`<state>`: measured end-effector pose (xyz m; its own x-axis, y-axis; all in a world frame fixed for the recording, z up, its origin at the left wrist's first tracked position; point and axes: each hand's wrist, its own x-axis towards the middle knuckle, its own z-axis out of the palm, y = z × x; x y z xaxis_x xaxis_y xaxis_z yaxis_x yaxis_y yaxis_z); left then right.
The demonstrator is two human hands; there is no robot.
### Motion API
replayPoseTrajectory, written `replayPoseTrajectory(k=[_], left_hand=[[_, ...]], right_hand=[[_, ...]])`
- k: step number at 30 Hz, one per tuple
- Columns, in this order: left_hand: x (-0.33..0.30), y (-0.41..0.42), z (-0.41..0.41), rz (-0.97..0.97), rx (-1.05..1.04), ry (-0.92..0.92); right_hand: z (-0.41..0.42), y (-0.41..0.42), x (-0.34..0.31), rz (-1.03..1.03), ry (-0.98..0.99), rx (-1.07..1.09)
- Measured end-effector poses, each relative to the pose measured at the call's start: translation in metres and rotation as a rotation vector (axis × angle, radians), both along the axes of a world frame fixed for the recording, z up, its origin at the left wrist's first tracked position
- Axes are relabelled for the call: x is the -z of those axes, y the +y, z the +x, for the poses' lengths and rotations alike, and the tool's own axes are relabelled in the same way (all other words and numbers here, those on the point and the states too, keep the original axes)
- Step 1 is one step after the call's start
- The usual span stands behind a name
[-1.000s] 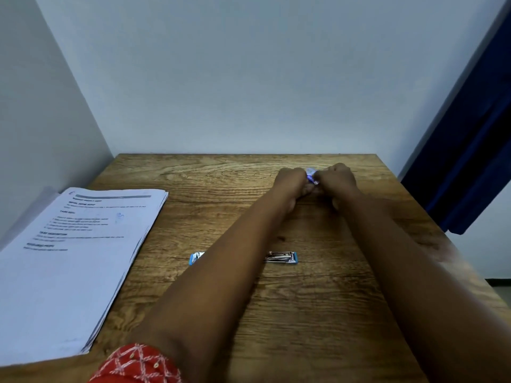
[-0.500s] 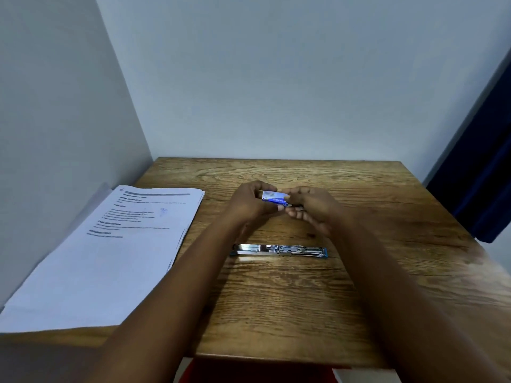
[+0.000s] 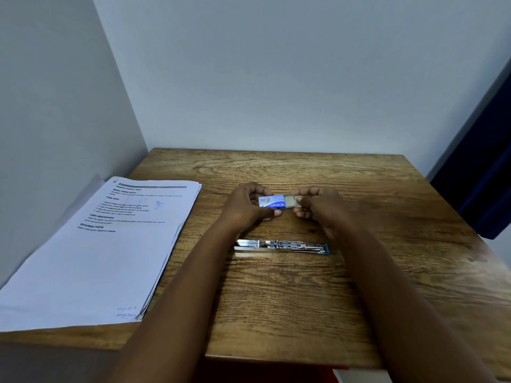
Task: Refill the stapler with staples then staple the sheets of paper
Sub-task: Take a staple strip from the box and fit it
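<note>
A small blue and white staple box is held above the middle of the wooden table. My left hand grips its left end. My right hand pinches the pale inner tray, which sticks out of the box on the right. The stapler lies swung fully open and flat on the table just in front of both hands, its metal channel facing up and a blue tip at its right end. A stack of printed sheets lies at the table's left.
The table stands in a corner, with grey walls behind it and on the left. A dark blue curtain hangs at the right. The paper stack overhangs the table's left edge.
Both hands have come back from the far side of the table towards me with the staple box. The inner tray now sticks out of the box on the right.
</note>
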<state>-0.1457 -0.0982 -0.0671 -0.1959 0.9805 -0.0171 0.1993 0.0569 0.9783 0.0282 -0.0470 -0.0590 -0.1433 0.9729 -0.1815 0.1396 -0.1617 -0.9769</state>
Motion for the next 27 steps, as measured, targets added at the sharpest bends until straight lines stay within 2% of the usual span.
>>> replayPoseTrajectory(k=[5, 10, 18, 27], left_hand=[[0.0, -0.001, -0.007, 0.034, 0.015, 0.212], [-0.005, -0.005, -0.012, 0.037, 0.027, 0.34], [-0.006, -0.011, -0.021, 0.007, 0.016, 0.333], [-0.004, -0.011, -0.027, -0.082, 0.082, 0.372]], right_hand=[[0.001, -0.007, -0.004, -0.01, -0.053, 0.002], [0.003, -0.016, -0.011, -0.012, -0.093, -0.017], [0.015, -0.015, -0.014, -0.024, -0.129, -0.005], [0.018, -0.018, -0.01, 0.048, -0.307, -0.003]])
